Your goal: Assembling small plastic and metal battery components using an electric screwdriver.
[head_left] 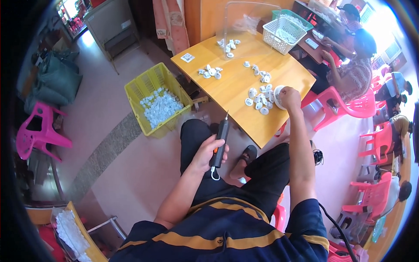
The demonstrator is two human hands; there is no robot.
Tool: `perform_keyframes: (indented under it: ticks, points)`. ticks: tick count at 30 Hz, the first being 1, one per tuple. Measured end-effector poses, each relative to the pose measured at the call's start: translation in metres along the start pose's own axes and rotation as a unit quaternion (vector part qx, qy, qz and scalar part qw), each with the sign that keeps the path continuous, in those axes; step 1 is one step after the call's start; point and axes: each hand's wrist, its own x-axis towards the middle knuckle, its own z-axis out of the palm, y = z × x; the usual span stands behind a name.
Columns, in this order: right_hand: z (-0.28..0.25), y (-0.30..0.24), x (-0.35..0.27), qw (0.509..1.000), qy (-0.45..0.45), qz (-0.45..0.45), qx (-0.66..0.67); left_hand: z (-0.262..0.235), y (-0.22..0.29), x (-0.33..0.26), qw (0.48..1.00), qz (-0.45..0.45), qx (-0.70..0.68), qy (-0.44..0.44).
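Note:
My left hand (211,153) is wrapped round a black electric screwdriver (221,139), its bit pointing up and away from me and a white cord loop at its lower end. It is held above my lap, short of the table's near edge. My right hand (289,98) reaches over the right side of the table, fingers drawn together at a small white round dish (278,103). What lies in the dish or between those fingertips is hidden. Just left of the dish is a cluster of white round plastic parts (260,102).
Further white parts (211,72) lie in groups on the wooden table (235,105). A clear plastic bin (248,26) and a white basket (283,37) stand at its back. Left on the floor, a yellow crate (146,77) holds many small pieces. People sit at right near pink chairs (349,102).

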Motion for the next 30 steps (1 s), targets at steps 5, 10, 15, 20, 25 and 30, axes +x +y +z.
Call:
perform_keyframes:
  ticks: [5, 10, 15, 20, 25, 30]
  points:
    - [0.011, 0.003, 0.002, 0.996, -0.076, -0.024, -0.031, -0.003, -0.004, -0.001, 1.000, 0.001, 0.003, 0.002]
    - [0.017, 0.007, 0.003, 0.996, -0.079, -0.015, -0.045, 0.000, -0.004, 0.000, 1.000, -0.001, 0.010, -0.002]
    - [0.009, 0.009, 0.000, 0.999, -0.049, -0.009, -0.008, 0.003, -0.003, -0.001, 1.000, -0.002, 0.010, -0.012]
    - [-0.009, -0.004, -0.011, 0.997, 0.048, 0.010, 0.061, 0.006, -0.003, -0.001, 1.000, -0.010, -0.005, -0.017]
    - [-0.017, -0.032, -0.052, 0.845, 0.044, 0.084, 0.526, 0.005, -0.004, -0.001, 1.000, -0.008, 0.004, -0.026]
    - [0.004, -0.064, -0.116, 0.746, -0.016, 0.116, 0.656, 0.008, -0.007, -0.004, 0.999, -0.003, 0.015, -0.029]
